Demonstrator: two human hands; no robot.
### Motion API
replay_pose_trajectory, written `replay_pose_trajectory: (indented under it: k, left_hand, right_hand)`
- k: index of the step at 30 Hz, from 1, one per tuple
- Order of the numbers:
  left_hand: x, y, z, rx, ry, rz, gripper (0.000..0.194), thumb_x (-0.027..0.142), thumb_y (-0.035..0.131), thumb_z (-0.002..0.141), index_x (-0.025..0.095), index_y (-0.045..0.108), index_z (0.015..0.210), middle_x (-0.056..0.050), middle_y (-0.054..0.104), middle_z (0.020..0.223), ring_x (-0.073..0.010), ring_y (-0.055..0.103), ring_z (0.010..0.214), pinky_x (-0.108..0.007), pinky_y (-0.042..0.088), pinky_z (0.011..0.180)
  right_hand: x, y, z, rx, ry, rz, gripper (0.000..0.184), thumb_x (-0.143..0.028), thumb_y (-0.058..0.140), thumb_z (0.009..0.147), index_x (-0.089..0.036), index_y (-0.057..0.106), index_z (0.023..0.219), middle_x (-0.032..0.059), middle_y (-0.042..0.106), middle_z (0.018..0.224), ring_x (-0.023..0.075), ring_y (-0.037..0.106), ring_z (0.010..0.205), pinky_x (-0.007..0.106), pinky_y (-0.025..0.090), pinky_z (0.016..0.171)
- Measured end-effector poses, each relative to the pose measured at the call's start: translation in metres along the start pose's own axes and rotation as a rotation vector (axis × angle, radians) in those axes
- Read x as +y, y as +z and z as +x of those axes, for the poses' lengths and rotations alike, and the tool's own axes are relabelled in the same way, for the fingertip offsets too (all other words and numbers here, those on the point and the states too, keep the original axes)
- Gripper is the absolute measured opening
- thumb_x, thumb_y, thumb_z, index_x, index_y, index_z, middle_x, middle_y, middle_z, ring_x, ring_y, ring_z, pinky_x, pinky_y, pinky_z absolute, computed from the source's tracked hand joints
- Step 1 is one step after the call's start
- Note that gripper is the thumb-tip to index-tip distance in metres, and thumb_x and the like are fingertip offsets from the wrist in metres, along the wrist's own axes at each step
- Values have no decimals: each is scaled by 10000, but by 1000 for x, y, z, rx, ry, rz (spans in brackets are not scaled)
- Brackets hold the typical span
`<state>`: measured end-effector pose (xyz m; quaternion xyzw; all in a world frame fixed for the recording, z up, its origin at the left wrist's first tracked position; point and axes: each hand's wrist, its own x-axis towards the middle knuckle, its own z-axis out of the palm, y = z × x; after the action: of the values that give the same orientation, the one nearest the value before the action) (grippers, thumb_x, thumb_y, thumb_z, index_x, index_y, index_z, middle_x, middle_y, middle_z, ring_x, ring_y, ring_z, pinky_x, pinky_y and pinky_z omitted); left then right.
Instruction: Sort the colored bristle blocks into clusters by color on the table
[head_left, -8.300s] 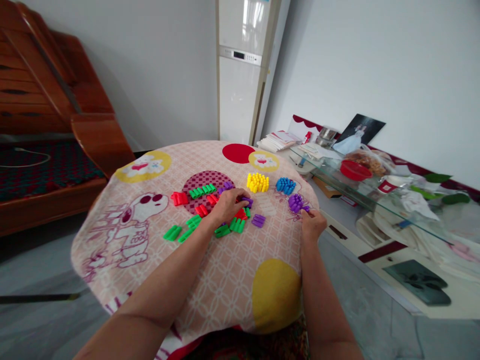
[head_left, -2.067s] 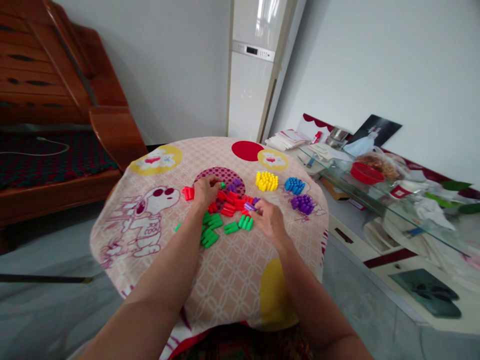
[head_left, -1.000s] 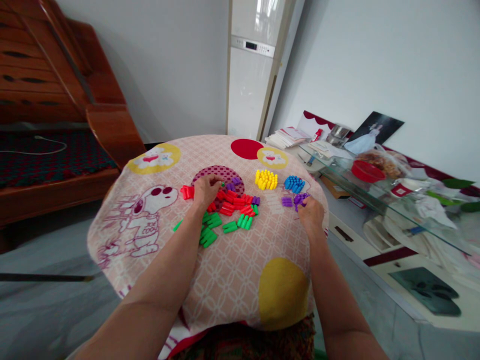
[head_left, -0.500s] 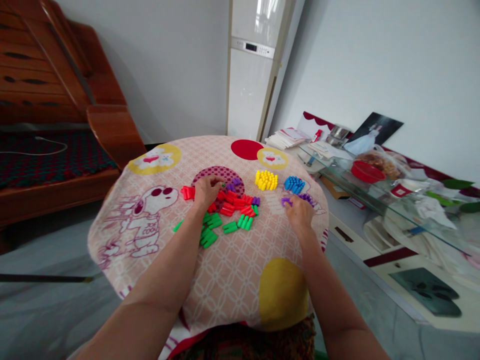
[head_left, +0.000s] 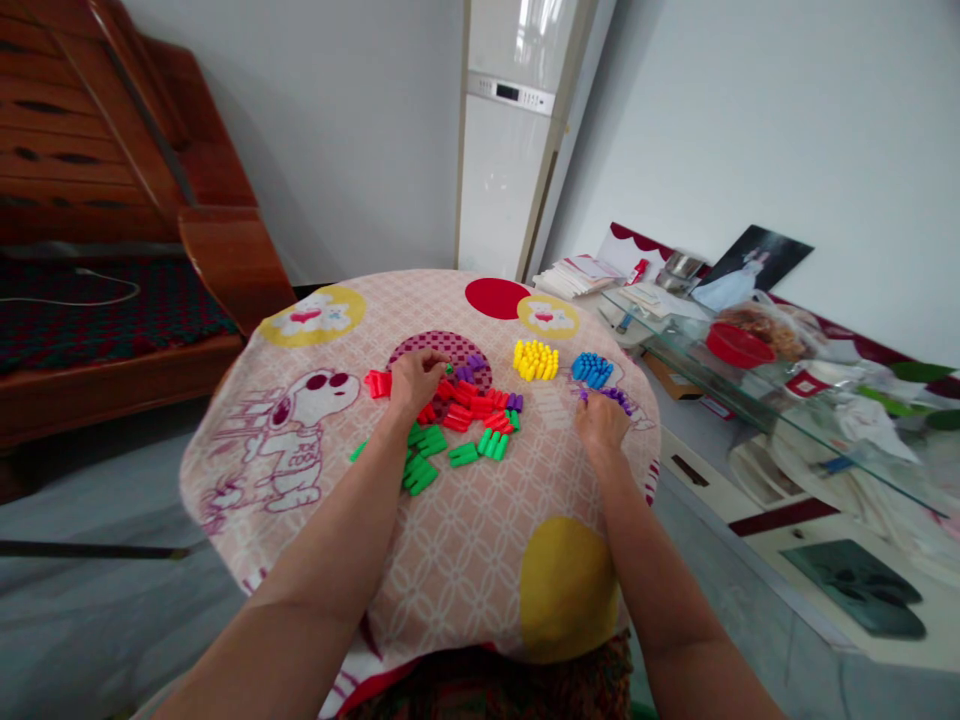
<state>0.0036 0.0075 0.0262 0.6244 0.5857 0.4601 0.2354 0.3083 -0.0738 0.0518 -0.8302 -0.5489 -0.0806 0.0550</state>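
Note:
My left hand (head_left: 418, 382) is closed, fingertips pinched together above the pile of red plastic pieces (head_left: 459, 398). A small green bit shows at those fingertips; I cannot tell whether it is held. Loose purple pieces (head_left: 470, 367) lie just right of it, and green pieces (head_left: 421, 470) are spread below. On the table's right side my right hand (head_left: 602, 424) pinches a small purple piece (head_left: 583, 396), mostly covered by the fingers. Beside it stands a cluster of purple pieces (head_left: 618, 399). Upright blue pieces (head_left: 592, 370) and yellow pieces (head_left: 536, 361) are grouped behind.
A patterned cloth (head_left: 465, 540) covers the round table. To the right, a glass-topped cabinet (head_left: 810, 430) carries papers, a red bowl (head_left: 739, 344) and a photo. A wooden bench (head_left: 225, 245) is at the left, a tall white appliance (head_left: 499, 180) behind.
My right hand has shifted slightly at the purple cluster, and the purple piece that stuck out left of its fingers now shows less. My left hand stays over the red pile.

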Motion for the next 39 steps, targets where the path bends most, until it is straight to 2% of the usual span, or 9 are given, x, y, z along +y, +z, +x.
replay_pose_trajectory:
  k: [9, 15, 19, 24, 28, 32, 35, 39]
  left_hand:
    - [5, -3, -3, -6, -15, 12, 261, 248, 567, 787, 160, 752, 948, -41, 760, 776, -175, 696, 703, -241, 521, 680]
    - [3, -3, -2, 3, -21, -12, 268, 252, 563, 788, 155, 751, 953, -50, 763, 795, -182, 711, 732, -240, 525, 676]
    - [5, -4, -3, 7, -25, 3, 267, 249, 565, 792, 164, 753, 962, -39, 767, 793, -178, 707, 723, -240, 532, 692]
    - [5, -4, -3, 9, -37, -12, 274, 248, 559, 807, 156, 751, 978, -44, 766, 801, -178, 710, 718, -246, 540, 697]
    - [5, -6, -3, 19, -49, -4, 276, 241, 552, 814, 160, 754, 983, -37, 764, 790, -182, 717, 730, -254, 548, 718]
    - [2, -6, -2, 35, -41, 1, 267, 232, 552, 815, 176, 754, 981, -28, 768, 797, -177, 719, 738, -256, 554, 732]
    - [-3, -4, -1, 35, -60, -24, 272, 214, 541, 816, 172, 752, 982, -37, 771, 822, -178, 726, 754, -261, 560, 725]
    - [-6, -5, 0, 33, -64, -16, 279, 207, 536, 835, 178, 753, 1008, -46, 780, 866, -184, 731, 783, -276, 570, 747]
  right_hand:
    - [9, -9, 5, 15, 121, 112, 327, -297, 501, 961, -150, 779, 1047, 172, 762, 1058, 257, 725, 975, 307, 514, 817]
    - [15, -13, 6, 46, 136, 148, 313, -237, 507, 919, -155, 789, 1028, 170, 765, 1026, 261, 718, 939, 319, 501, 795]
    - [9, -17, 3, 100, 94, 153, 304, -241, 514, 925, -167, 778, 1058, 152, 768, 996, 254, 704, 926, 310, 475, 784]
    - [-25, -21, -3, 102, -131, 205, 315, -277, 473, 976, -172, 758, 1063, 127, 763, 1008, 225, 682, 924, 284, 435, 780]
    - [-67, -18, -2, 21, -345, 233, 327, -262, 433, 1003, -159, 739, 1052, 123, 746, 1045, 204, 663, 963, 263, 425, 808]
    - [-112, -10, 8, -39, -505, 276, 324, -252, 426, 1016, -146, 685, 1180, 128, 713, 1137, 205, 634, 1073, 264, 432, 899]
    - [-142, -2, 21, -56, -549, 308, 347, -244, 428, 1019, -143, 620, 1290, 140, 678, 1211, 207, 612, 1135, 275, 432, 953]
    - [-171, 5, 34, -118, -540, 273, 393, -263, 420, 1025, -176, 580, 1373, 148, 673, 1232, 232, 620, 1149, 313, 458, 943]
